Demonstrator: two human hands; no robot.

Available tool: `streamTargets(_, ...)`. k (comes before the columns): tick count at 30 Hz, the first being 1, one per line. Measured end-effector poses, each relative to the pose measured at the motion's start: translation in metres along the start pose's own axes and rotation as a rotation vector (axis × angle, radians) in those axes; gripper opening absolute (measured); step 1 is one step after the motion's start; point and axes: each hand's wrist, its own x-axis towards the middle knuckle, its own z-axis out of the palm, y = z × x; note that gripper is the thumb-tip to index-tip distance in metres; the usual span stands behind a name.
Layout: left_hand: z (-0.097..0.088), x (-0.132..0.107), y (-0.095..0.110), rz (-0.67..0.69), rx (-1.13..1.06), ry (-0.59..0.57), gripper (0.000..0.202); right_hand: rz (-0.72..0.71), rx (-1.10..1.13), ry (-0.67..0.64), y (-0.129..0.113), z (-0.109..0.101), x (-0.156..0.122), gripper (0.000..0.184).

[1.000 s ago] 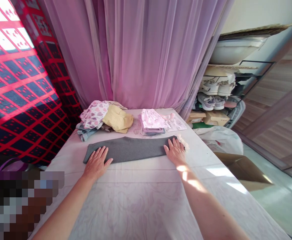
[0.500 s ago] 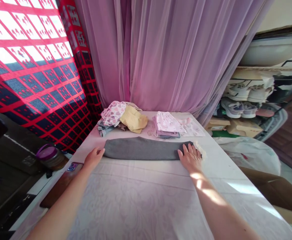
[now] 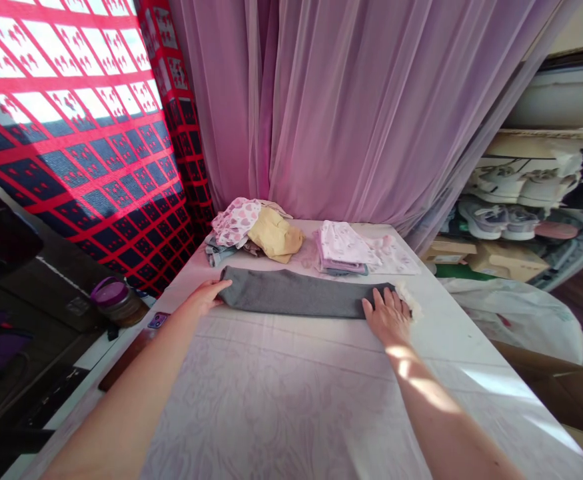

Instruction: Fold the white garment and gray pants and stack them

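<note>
A pair of grey leggings (image 3: 296,293), folded into a long strip with a frilly white trim (image 3: 410,303) at the right end, lies across the table. My left hand (image 3: 210,295) is closed on the left end, its thumb on top and the other fingers partly hidden under the cloth's edge. Spread flat, my right hand (image 3: 388,315) rests on the right end beside the trim.
Behind the leggings are a loose clothes heap (image 3: 276,233) and a folded pink printed stack (image 3: 344,247). A phone (image 3: 158,320) lies by the left edge, near a purple-lidded jar (image 3: 114,300). A shoe rack (image 3: 516,193) stands right; purple curtains (image 3: 346,113) hang behind.
The view has swung slightly left, shifting everything right. My left hand has closed further over the leggings' left end, which looks slightly raised. My right hand stays flat on the other end.
</note>
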Motion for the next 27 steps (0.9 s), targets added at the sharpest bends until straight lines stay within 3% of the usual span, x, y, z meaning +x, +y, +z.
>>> streamTargets(4,0.004,-0.007,0.010,-0.008,0.073,0.072,0.045,0.004,0.001,-0.018,0.000,-0.001,0.000,0.060)
streamTargets(10,-0.003,-0.008,0.014,-0.081,0.450,0.213,0.051,0.000,-0.008,0.001,0.000,-0.003,-0.001,0.059)
streamTargets(16,0.006,-0.005,0.007,-0.139,0.683,0.188,0.055,0.000,-0.006,0.012,0.000,-0.003,-0.001,0.058)
streamTargets(21,-0.013,-0.002,0.012,-0.092,0.750,0.099,0.056,-0.009,0.000,0.036,0.001,0.000,-0.001,0.056)
streamTargets(24,-0.007,-0.008,0.024,0.058,0.803,0.196,0.068,-0.010,0.002,0.048,0.000,0.000,-0.001,0.056)
streamTargets(26,0.015,-0.014,0.033,0.302,0.841,0.266,0.062,-0.008,0.001,0.052,0.000,0.000,-0.001,0.055)
streamTargets(27,0.029,-0.017,0.037,0.430,0.851,0.244,0.056,-0.007,0.000,0.050,0.000,0.000,-0.001,0.055)
